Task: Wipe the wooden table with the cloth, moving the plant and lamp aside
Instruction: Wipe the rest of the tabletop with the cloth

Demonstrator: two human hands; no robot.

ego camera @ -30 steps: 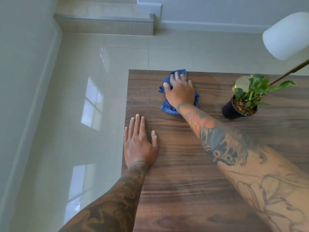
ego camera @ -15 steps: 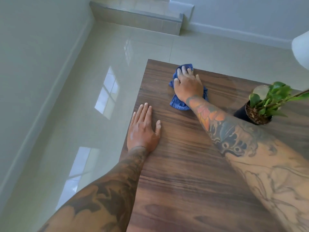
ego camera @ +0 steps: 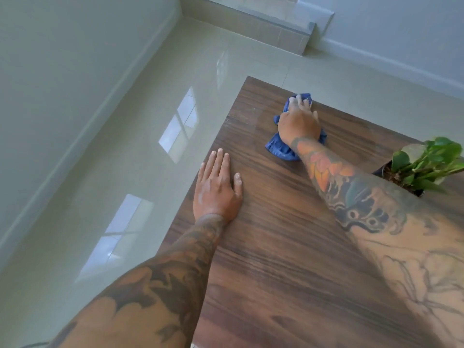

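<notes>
A crumpled blue cloth [ego camera: 278,148] lies on the dark wooden table [ego camera: 288,259] near its far left corner. My right hand [ego camera: 300,123] presses flat on top of the cloth, fingers pointing to the far edge. My left hand [ego camera: 217,187] rests palm down on the bare wood at the table's left edge, fingers straight. A green plant [ego camera: 426,162] in a black pot stands at the right edge of the view, just right of my right forearm. The lamp is out of view.
Glossy beige floor tiles [ego camera: 125,146] lie left of and beyond the table. A low tiled step [ego camera: 251,28] runs along the far wall, and a white baseboard [ego camera: 391,59] lines the wall at the back right.
The view has swung left, so the lamp shade has left the frame. My right hand has pushed the cloth slightly along the far edge; my left hand stays flat in place.
</notes>
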